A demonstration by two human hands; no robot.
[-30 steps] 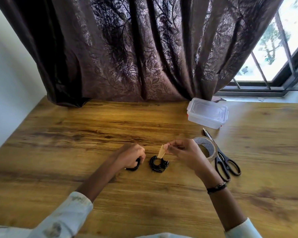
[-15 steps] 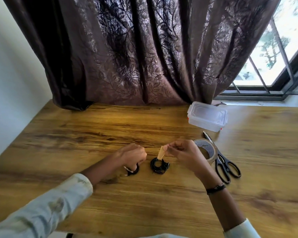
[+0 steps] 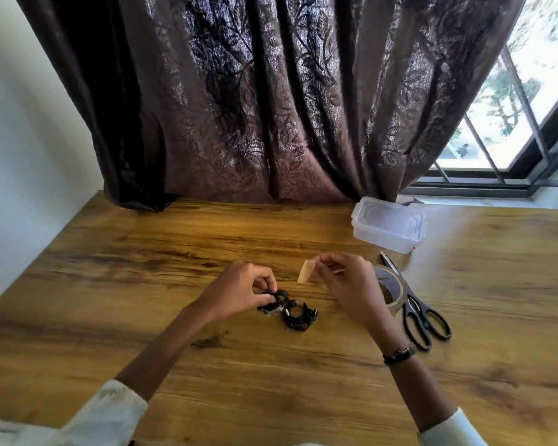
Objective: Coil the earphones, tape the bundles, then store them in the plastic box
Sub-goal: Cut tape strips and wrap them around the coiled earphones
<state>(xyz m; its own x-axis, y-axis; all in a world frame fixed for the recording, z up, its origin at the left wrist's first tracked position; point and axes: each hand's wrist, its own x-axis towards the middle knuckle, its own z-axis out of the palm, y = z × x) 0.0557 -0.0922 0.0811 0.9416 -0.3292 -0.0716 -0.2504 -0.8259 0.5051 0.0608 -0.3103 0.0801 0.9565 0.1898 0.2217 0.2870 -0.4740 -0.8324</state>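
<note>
Two black coiled earphone bundles lie side by side at the middle of the wooden table (image 3: pixel 110 284). My left hand (image 3: pixel 239 292) pinches the left bundle (image 3: pixel 273 304) with fingers and thumb. The right bundle (image 3: pixel 298 317) lies free on the table, touching the left one. My right hand (image 3: pixel 351 288) pinches a short strip of brown tape (image 3: pixel 304 274) that hangs a little above and behind the bundles. A closed clear plastic box (image 3: pixel 388 223) stands at the back right, near the curtain.
A roll of tape (image 3: pixel 392 289) stands just behind my right hand, partly hidden by it. Black scissors (image 3: pixel 419 313) lie to its right. A dark curtain (image 3: pixel 255 98) hangs along the table's far edge; a window is at the right.
My left hand has carried its bundle rightward until it touches the other bundle. My right hand has lifted the tape strip up off the right bundle.
</note>
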